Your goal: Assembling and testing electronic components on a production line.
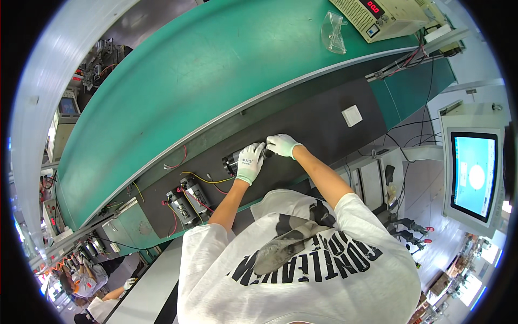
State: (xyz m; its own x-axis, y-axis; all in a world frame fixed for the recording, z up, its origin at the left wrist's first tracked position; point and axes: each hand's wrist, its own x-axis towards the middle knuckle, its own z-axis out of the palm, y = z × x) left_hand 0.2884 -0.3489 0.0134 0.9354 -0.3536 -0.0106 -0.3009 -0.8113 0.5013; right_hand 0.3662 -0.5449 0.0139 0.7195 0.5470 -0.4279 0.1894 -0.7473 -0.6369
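Note:
A black cylindrical motor [231, 163] lies on the dark mat [318, 129] in front of me, its far end mostly covered by my hands. My left hand [250, 163], in a white glove, wraps over the motor from above. At the motor's right end, my right hand [281, 145], also gloved, has its fingers pinched together; whatever sits between the fingertips is hidden. Yellow and red wires [208, 180] run leftward from the motor. Two more black motors, an inner one [196, 195] and an outer one [182, 208], lie side by side left of my hands with wires attached.
A white square block [352, 115] lies on the mat to the right. Behind the mat runs a raised green bench top [216, 70] bearing clear goggles [334, 33] and a power supply [380, 19]. A monitor [474, 175] stands at right. Another person's arm [114, 293] shows lower left.

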